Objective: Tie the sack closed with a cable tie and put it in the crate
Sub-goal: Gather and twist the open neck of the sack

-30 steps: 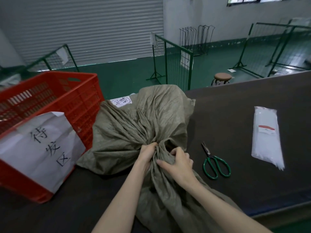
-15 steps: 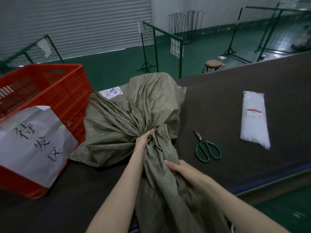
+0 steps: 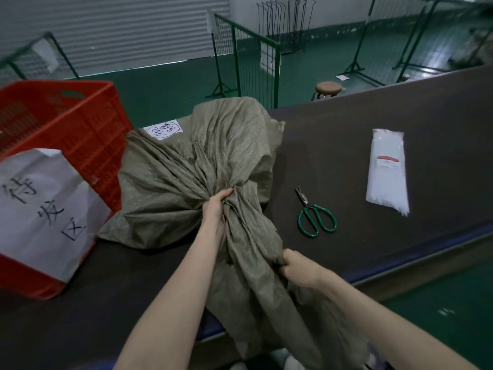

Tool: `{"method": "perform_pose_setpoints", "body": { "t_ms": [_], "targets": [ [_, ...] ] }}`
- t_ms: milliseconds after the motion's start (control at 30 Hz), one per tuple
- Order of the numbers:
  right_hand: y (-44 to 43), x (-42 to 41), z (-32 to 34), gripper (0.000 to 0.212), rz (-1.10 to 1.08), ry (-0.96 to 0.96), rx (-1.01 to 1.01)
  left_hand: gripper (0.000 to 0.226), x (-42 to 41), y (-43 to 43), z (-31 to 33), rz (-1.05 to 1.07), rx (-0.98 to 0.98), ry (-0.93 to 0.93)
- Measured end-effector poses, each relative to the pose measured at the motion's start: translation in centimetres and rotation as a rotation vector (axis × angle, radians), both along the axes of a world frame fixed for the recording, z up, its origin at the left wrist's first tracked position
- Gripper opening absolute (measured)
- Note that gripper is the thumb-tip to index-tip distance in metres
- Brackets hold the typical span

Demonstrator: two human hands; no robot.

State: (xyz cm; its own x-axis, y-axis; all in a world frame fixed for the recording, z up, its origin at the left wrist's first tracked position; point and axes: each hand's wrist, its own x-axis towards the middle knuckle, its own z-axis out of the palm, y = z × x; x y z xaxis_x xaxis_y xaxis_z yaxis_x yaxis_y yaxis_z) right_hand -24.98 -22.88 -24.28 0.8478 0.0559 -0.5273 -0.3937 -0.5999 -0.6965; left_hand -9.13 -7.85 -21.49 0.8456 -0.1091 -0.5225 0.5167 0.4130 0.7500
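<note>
Fingers (image 3: 225, 194) clutch sack (image 3: 192, 177); scissors (image 3: 316, 216) beside.

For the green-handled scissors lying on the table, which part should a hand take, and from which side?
Take the scissors by the two green loops, which lie at the near end toward the table edge; the blades point away, toward the far side. Coming from the near right with the right hand looks best: that side is bare table, while the sack crowds the left. That hand first has to let go of the sack's neck.
</note>
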Motion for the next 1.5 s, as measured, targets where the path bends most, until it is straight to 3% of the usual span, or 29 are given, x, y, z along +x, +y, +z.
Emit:
{"method": "perform_pose_setpoints", "body": {
  "t_ms": [100, 200, 300, 367, 433, 500, 600, 700, 800, 967, 1067, 1133, 1367, 1500],
  "targets": [
    [0.0, -1.7, -1.2, 0.031, 0.045, 0.102, -0.067, 0.049, 0.3, 0.1, 0.0, 0.013, 0.000, -0.014],
    [-0.2, -3.4, -2.6, 0.062, 0.124, 0.154, -0.104, 0.049, 0.5, 0.4, 0.2, -0.009, 0.015, -0.030],
    [-0.2, -3.7, -1.9, 0.068, 0.251, 0.193, -0.307, 0.046, -0.2, 0.6, 0.3, -0.074, 0.038, -0.037],
    [-0.1, -2.9, -0.7, 0.073, 0.294, 0.192, -0.285, 0.041, -0.8, 0.7, 0.3, -0.162, 0.025, -0.048],
    [-0.3, -1.8, 1.1, 0.097, 0.217, 0.137, -0.081, 0.027, -1.1, 1.0, 0.3, -0.234, 0.034, -0.061],
    [-0.3, -0.7, 2.6, 0.112, -0.022, 0.054, 0.257, 0.012, -1.1, 1.1, 0.3, -0.237, 0.093, -0.065],
    [0.2, 1.2, 5.3, 0.100, -0.363, -0.106, 0.706, 0.015, -0.9, 1.3, 0.1, -0.201, 0.138, -0.033],
    [1.7, 2.4, 6.3, 0.064, -0.473, -0.192, 0.758, 0.040, -0.8, 1.4, 0.1, -0.224, 0.117, 0.005],
    [4.1, 2.6, 5.9, 0.038, -0.349, -0.235, 0.597, 0.033, -1.2, 1.5, 1.2, -0.318, 0.048, 0.043],
    [6.3, 3.0, 5.0, 0.035, -0.149, -0.335, 0.032, 0.035, -2.8, 1.7, 2.1, -0.480, -0.050, 0.056],
    [7.1, 3.1, 4.9, 0.034, 0.087, -0.264, -0.341, 0.027, -3.1, 1.6, 2.3, -0.545, 0.062, 0.000],
    [7.3, 3.1, 4.7, 0.044, 0.212, -0.249, -0.482, 0.029, -2.8, 1.6, 2.5, -0.581, 0.186, -0.033],
    [4.8, 4.1, 4.8, 0.047, 0.377, -0.225, -0.348, 0.008, -2.6, 1.0, 2.1, -0.544, 0.400, -0.111],
    [2.7, 4.5, 6.1, 0.044, 0.434, -0.168, -0.216, 0.023, -3.0, 0.3, 1.6, -0.447, 0.375, -0.132]
  ]
}}
